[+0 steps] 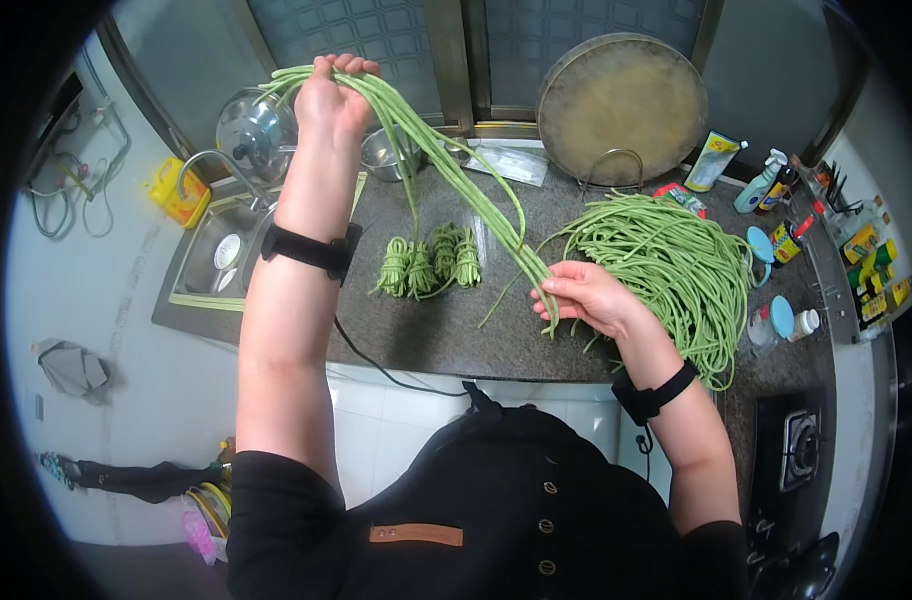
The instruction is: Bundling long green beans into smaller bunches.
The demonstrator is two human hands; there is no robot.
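A bunch of long green yard-long beans (456, 176) stretches diagonally between my two hands. My left hand (337, 97), raised high at the upper left, is closed around one end, with tips sticking out beyond it. Lower down and to the right, my right hand (583, 296) holds the other end between thumb and fingers. Below the stretched beans, several tied bundles of beans (429, 262) lie side by side on the dark stone countertop (456, 330). A large loose heap of long beans (666, 270) lies just beyond my right hand and wrist.
At the left is a sink (227, 244) with a faucet and a yellow jug (178, 193). Behind stand a pot lid (257, 135), a metal bowl (390, 154) and a big round board (622, 109). Bottles and jars (771, 322) line the right side, near a gas stove (801, 450).
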